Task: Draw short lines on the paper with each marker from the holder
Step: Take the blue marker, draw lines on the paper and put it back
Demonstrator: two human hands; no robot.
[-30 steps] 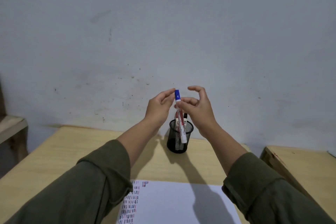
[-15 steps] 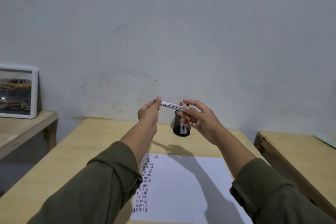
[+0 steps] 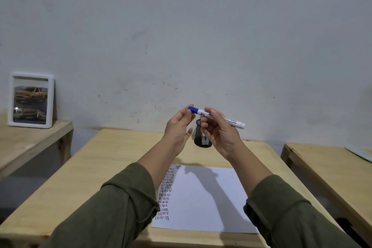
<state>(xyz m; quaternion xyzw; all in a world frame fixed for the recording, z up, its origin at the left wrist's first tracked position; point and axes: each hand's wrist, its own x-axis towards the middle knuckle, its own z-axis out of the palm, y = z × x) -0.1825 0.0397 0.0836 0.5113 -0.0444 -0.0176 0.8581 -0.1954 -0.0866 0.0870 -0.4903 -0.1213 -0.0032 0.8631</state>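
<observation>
while both hands hover above the worktop [image 3: 112, 153], the right hand [image 3: 220, 133] grips the marker [image 3: 218, 117] by its white barrel and the left hand [image 3: 179, 127] pinches its blue cap [image 3: 193, 109]. at 6 o'clock below them lies the paper [image 3: 203, 197], lined along its 9 o'clock edge; the holder [image 3: 202, 140] stands behind the hands.

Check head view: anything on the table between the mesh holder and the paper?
Nothing: bare wood between holder and paper in the head view, only the hands' shadow across it.

A bare study room: plain wooden surface [image 3: 112, 159] against a scuffed grey wall [image 3: 181, 36], side benches, a framed picture [image 3: 30, 99] leaning left.
</observation>
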